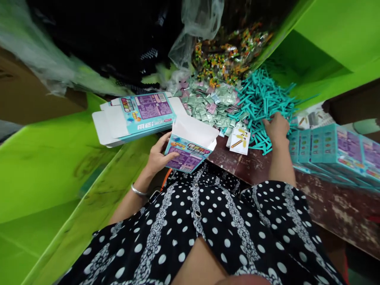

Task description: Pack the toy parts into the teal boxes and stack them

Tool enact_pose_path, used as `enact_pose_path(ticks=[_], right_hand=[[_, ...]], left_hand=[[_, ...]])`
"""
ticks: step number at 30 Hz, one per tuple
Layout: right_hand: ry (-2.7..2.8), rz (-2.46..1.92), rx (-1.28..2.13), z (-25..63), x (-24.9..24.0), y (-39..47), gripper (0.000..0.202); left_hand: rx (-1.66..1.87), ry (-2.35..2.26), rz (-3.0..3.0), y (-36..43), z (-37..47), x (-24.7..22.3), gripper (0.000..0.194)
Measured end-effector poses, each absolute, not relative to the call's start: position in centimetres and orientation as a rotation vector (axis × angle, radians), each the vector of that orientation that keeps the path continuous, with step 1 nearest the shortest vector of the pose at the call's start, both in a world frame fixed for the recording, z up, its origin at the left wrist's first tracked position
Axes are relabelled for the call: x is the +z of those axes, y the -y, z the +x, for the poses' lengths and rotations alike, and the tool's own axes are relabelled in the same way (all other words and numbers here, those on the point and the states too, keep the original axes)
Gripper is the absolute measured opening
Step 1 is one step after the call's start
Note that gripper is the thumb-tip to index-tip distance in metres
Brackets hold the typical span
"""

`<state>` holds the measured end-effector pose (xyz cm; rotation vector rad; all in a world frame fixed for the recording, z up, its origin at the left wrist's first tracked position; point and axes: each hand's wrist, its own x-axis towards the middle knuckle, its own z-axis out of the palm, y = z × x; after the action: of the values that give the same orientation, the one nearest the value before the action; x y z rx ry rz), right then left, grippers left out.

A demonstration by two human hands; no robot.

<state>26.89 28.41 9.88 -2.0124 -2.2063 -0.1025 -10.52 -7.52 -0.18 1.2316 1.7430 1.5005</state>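
My left hand (162, 156) grips a teal and purple printed carton (190, 152), its thumb on the front panel. The carton is tilted, its white flaps standing open at the top. My right hand (278, 127) reaches into a heap of thin teal plastic sticks (264, 97), its fingers curled down among them. What lies between those fingertips is hidden. Between the hands, a small stack of white printed cards (239, 141) sits at the table's front edge. A second carton with open flaps (148, 113) lies flat behind my left hand.
Many small sealed packets (208, 103) are heaped mid-table. Behind them is a clear bag of orange, yellow and green pieces (225, 55). Several filled-out cartons (335, 152) stand in rows at right. Green panels (332, 51) flank the worn brown table (335, 206). A black bag (113, 35) bulges at the back.
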Motion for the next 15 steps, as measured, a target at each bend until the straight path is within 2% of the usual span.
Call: enact_pose_path(ticks=[3,6,10,12,15], right_hand=[[2.235,-1.825,-0.097,23.8,10.2,-27.8,0.033],[2.613,-1.367,0.082,18.7,9.6,-26.6,0.030],[3.014,-0.852,0.152,11.3,8.6,-25.1,0.040],[3.132,-0.782,0.110,8.8,8.6,-24.8,0.045],[3.178,-0.932,0.050,7.0,9.2,-24.8,0.043]], left_hand=[[1.332,-1.713,1.245,7.4,-11.0,0.2,0.091],[1.174,-1.662,1.276,7.1,-11.3,0.1,0.084],[1.112,-1.666,1.267,6.9,-11.2,-0.1,0.079],[1.117,-1.679,1.241,7.0,-11.0,0.1,0.080],[1.150,-1.674,1.202,7.0,-10.8,0.3,0.082]])
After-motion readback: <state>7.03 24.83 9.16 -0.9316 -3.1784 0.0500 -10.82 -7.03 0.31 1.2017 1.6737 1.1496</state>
